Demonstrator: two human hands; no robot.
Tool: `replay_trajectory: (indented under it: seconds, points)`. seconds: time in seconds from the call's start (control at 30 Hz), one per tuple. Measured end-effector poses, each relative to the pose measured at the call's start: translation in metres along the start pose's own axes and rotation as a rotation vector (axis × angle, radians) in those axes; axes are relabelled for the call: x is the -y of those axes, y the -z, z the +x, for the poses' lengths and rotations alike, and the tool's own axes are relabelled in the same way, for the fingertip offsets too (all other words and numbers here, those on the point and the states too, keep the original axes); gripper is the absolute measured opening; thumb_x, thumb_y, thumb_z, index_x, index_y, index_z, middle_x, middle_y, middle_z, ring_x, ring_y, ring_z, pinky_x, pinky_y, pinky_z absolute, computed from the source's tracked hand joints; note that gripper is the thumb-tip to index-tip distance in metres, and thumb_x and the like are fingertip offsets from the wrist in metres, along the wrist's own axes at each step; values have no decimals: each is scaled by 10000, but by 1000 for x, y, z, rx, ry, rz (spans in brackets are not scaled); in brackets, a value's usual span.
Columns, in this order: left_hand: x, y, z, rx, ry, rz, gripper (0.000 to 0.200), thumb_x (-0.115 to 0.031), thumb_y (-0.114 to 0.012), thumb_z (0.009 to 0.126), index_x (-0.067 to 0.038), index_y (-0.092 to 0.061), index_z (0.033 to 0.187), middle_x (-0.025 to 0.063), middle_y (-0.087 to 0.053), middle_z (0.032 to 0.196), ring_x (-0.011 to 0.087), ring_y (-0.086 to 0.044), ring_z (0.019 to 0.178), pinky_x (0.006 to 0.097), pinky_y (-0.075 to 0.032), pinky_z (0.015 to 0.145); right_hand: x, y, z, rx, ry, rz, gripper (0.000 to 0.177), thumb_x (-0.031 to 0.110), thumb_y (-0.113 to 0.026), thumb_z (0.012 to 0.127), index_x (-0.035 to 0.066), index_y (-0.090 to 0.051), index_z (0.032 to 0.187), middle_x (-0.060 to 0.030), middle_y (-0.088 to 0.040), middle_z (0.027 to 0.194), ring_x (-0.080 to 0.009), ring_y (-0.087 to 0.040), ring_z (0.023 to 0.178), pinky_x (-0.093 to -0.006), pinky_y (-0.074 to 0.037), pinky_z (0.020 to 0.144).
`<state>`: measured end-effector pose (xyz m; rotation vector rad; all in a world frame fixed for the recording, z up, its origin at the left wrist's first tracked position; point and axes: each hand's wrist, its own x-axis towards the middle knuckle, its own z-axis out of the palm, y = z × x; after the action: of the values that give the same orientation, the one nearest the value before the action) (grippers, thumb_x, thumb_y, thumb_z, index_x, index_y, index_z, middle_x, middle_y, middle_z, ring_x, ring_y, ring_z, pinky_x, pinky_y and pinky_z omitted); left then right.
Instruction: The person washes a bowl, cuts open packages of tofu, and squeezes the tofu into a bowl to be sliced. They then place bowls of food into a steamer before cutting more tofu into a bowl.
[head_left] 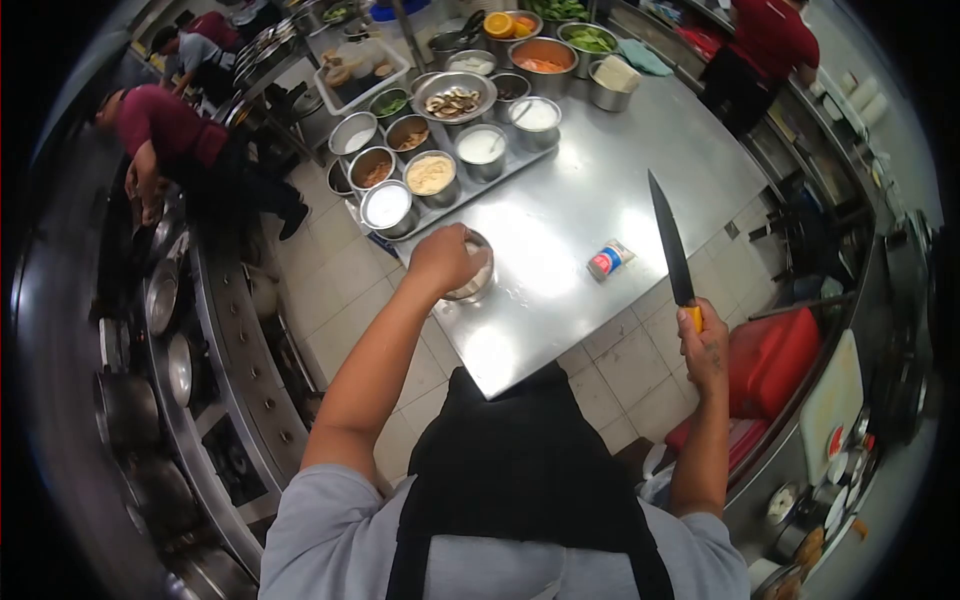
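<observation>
My left hand [445,262] is at the near left edge of the steel table, closed over the side of a small metal bowl [482,284]. Its fingers curl over the rim and hide part of the inside, where something pale shows. In my right hand [706,345] is a kitchen knife [672,240], gripped by its yellow handle. The long dark blade points up and away from me, beyond the table's right edge. Between the two hands, a small packet [610,260] with a red, white and blue label lies on the table.
A metal tray [505,172] bears several steel containers, among them a bowl of sliced mushrooms [452,103]. A block of something pale [616,76] sits at the back. Co-workers stand at the left stove [245,375] and back right. A red box [770,365] is beside my right arm.
</observation>
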<state>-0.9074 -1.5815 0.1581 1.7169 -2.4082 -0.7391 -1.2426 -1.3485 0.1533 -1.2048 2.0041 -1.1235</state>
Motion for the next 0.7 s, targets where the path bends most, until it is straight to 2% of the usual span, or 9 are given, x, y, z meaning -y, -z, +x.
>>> replay_trajectory:
  seconds: [0.17, 0.23, 0.27, 0.37, 0.5, 0.57, 0.6, 0.63, 0.7]
  points:
    - [-86, -46, 5, -46, -279, -216, 536, -394, -761, 759, -17, -615, 1110, 143, -647, 1075, 285, -652, 907, 365, -513, 804, -24, 17, -15, -26, -147, 201, 237, 249, -593, 943, 25, -583, 1021, 30, -478, 623, -42, -443, 502, -207, -366, 438]
    - [-119, -92, 12, 52, -358, -204, 793, -432, -779, 700, -37, -457, 1306, 191, -484, 1277, 340, -514, 1175, 422, -451, 954, -41, 14, -16, -58, -152, 292, 245, 255, -590, 945, 26, -579, 1031, 25, -482, 635, -42, -435, 492, -206, -363, 433]
    - [-132, -115, 18, 90, -349, -182, 882, -424, -807, 663, -44, -402, 1349, 192, -445, 1290, 353, -469, 1205, 440, -442, 963, -48, 12, -17, -78, -153, 378, 253, 262, -587, 948, 27, -575, 1040, 20, -485, 648, -42, -427, 482, -204, -361, 427]
    - [-156, -163, 29, 3, -235, -71, 826, -321, -809, 680, -62, -408, 1354, 184, -489, 1228, 359, -493, 1163, 450, -433, 958, -57, 6, -14, -108, -170, 368, 258, 268, -581, 951, 26, -572, 1040, 14, -491, 654, -45, -431, 480, -208, -370, 425]
    - [-144, -189, 49, -49, -293, -49, 707, -278, -791, 687, -57, -493, 1289, 172, -559, 1147, 349, -528, 1121, 444, -450, 927, -50, 1, -3, -158, -205, 326, 273, 257, -652, 892, 21, -560, 994, 6, -505, 662, -59, -460, 490, -212, -400, 439]
    - [-134, -189, 53, -109, -278, -312, 515, -231, -743, 722, -27, -567, 1161, 205, -599, 1083, 371, -553, 1070, 438, -461, 912, -47, -8, 10, -163, -187, 281, 290, 248, -687, 858, 23, -560, 990, 2, -518, 672, -63, -469, 493, -211, -406, 441]
    - [-130, -187, 54, -82, -226, -352, 518, -235, -744, 729, -5, -576, 1161, 178, -634, 1030, 301, -621, 919, 396, -516, 791, -45, -13, 19, -166, -165, 236, 313, 240, -722, 824, 25, -561, 985, -2, -532, 681, -66, -477, 497, -209, -413, 443]
    - [-128, -178, 50, -88, -219, -353, 518, -235, -744, 729, -5, -576, 1161, 178, -634, 1030, 301, -621, 919, 396, -516, 791, -40, -20, 28, -158, -160, 236, 313, 240, -722, 824, 25, -561, 985, -2, -532, 681, -66, -477, 497, -209, -413, 443]
    - [-127, -144, 35, 339, 187, -977, 372, -202, -689, 776, 14, -633, 1074, 110, -666, 920, 206, -637, 745, 300, -515, 625, -33, -36, 47, -104, -171, 297, 357, 221, -768, 770, 20, -564, 982, -11, -560, 686, -89, -519, 550, -237, -459, 502]
